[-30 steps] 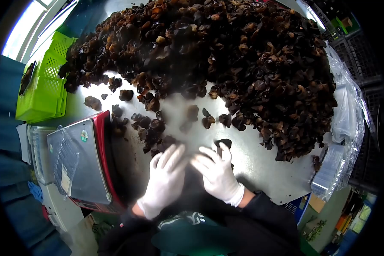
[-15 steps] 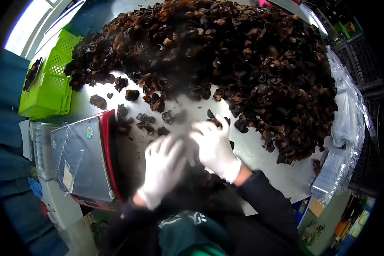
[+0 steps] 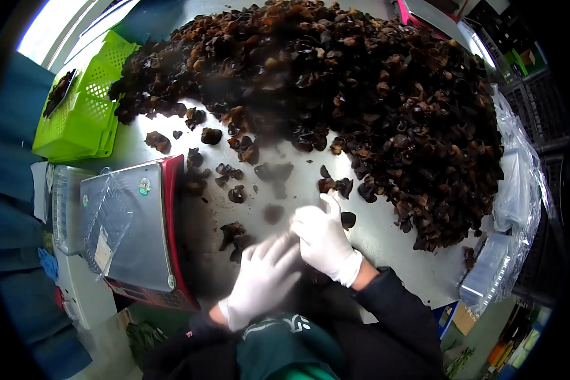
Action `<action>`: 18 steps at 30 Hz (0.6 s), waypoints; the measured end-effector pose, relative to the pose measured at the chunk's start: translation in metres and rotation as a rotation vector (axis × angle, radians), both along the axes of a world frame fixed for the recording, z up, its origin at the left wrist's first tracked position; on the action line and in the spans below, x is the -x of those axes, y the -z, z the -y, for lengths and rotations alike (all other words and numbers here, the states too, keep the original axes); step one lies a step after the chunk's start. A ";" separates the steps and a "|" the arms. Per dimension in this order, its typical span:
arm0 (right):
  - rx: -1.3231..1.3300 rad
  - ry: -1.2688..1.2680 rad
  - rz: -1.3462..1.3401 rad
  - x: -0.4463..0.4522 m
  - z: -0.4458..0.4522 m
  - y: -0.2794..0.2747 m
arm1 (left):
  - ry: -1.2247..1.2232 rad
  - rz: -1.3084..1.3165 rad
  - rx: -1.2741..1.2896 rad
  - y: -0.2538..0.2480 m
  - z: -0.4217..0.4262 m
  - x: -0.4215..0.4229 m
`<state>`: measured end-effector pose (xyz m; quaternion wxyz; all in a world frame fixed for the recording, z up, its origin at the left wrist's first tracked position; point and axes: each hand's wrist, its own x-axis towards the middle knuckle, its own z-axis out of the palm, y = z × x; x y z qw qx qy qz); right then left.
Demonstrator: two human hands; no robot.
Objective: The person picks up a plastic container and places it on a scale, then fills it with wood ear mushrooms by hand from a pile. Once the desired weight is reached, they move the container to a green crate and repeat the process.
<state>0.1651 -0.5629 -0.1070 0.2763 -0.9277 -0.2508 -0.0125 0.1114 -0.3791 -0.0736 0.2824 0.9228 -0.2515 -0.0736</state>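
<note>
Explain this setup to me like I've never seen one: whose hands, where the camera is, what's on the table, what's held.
There is no machine. A person's left hand and right hand, both in white gloves, are seen from a camera worn on that person's head, looking forward and down. On the metal table lies a large heap of dark brown, curled pieces, with loose pieces nearer the hands. To the left stands a green basket. The fingers meet in the picture, but I can't tell whether they hold anything.

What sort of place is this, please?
Probably a food-packing room: a large heap of dark pieces, perhaps mushrooms, lies on a metal table, with a scale and clear plastic boxes nearby.
</note>
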 end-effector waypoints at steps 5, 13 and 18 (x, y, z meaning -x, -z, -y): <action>-0.192 0.093 0.118 -0.034 -0.010 -0.015 | -0.111 0.149 0.169 -0.005 -0.011 -0.006; 0.168 0.007 0.070 -0.092 -0.043 0.020 | -0.483 0.336 -0.049 0.038 -0.031 -0.079; -0.083 0.092 0.153 -0.071 -0.023 0.010 | -0.453 0.252 0.060 0.038 -0.039 -0.053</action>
